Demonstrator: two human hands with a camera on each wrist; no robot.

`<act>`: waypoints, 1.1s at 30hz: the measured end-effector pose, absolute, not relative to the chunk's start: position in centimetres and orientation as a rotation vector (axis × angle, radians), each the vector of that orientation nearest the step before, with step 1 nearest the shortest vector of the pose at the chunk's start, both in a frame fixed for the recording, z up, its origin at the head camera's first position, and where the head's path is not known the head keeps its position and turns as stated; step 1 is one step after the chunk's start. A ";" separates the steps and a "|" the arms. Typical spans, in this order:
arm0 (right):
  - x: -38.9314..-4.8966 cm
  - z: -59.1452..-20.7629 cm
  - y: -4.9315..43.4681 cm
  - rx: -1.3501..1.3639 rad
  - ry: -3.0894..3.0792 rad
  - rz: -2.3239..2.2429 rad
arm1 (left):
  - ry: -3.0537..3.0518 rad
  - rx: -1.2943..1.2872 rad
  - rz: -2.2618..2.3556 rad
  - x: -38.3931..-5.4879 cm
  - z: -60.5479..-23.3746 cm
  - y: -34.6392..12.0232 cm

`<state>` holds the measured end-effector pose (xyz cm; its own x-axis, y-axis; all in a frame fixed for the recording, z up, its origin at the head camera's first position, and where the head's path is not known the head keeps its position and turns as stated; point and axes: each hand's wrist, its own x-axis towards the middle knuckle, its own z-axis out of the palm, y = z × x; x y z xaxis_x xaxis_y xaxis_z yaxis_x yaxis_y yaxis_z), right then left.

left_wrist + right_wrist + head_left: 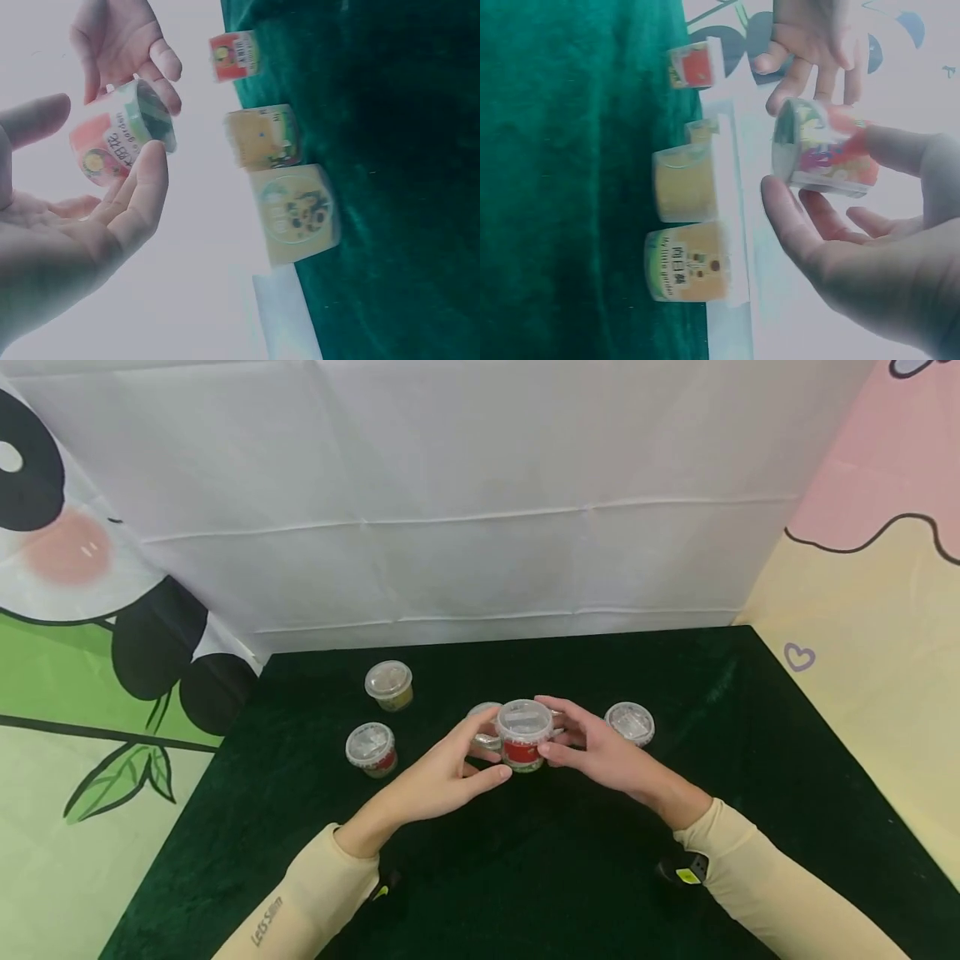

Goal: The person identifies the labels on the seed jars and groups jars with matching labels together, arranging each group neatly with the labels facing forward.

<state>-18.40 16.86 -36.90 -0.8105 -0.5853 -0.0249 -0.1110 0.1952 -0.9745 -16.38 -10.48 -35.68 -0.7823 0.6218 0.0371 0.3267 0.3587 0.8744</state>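
From my end, nearest in are the pale yellow sleeves (307,889), over the dark green table cover (525,885). Left hand (438,781) is loose beside the cup, thumb off it; I can't tell if its fingertips touch. Right hand (611,756) has the red-label cup (522,752) pinched between thumb and fingers. That cup is raised off the cover, centre, between both hands, clear lid on. I have one lidded cup (485,741) just behind it, partly hidden, and another lidded cup (630,722) just beyond the right hand. Left side: second red-label cup (371,747), then a yellowish cup (390,685) farther back. White backdrop (465,477) behind everything.
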 end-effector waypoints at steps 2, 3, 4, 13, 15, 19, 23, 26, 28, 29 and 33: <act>-18.6 -36.4 16.9 -0.632 2.056 -1.690 | 2.338 0.851 1.406 -16.5 -35.2 -10.5; -18.7 -36.2 17.0 -0.625 2.046 -1.704 | 2.342 0.852 1.410 -16.6 -35.0 -10.4; -18.8 -35.9 17.0 -0.618 2.037 -1.714 | 2.346 0.850 1.412 -16.7 -34.8 -10.4; -19.8 -34.7 16.5 -0.489 1.891 -1.822 | 2.298 0.790 1.498 -17.9 -34.0 -10.0; -20.0 -34.6 16.3 -0.466 1.842 -1.850 | 2.289 0.757 1.509 -18.2 -33.9 -10.0; -20.2 -34.7 15.8 -0.440 1.767 -1.900 | 2.273 0.699 1.533 -18.5 -33.9 -10.0; -20.3 -34.8 15.6 -0.420 1.749 -1.923 | 2.243 0.669 1.564 -18.6 -34.1 -10.2; -20.3 -34.8 15.6 -0.413 1.764 -1.917 | 2.219 0.674 1.579 -18.7 -34.2 -10.2; -20.3 -34.8 15.6 -0.411 1.776 -1.909 | 2.208 0.676 1.592 -18.7 -34.2 -10.3; -20.3 -34.8 15.6 -0.408 1.780 -1.908 | 2.205 0.676 1.599 -18.7 -34.3 -10.3; -20.3 -34.8 15.6 -0.400 1.779 -1.909 | 2.196 0.675 1.625 -18.7 -34.3 -10.3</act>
<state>-20.27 15.57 -34.84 -0.8337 -0.5394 -0.1180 0.1559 -0.0249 -0.9875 -18.66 -10.34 -34.30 -0.8348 0.5502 0.0183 0.1785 0.2391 0.9545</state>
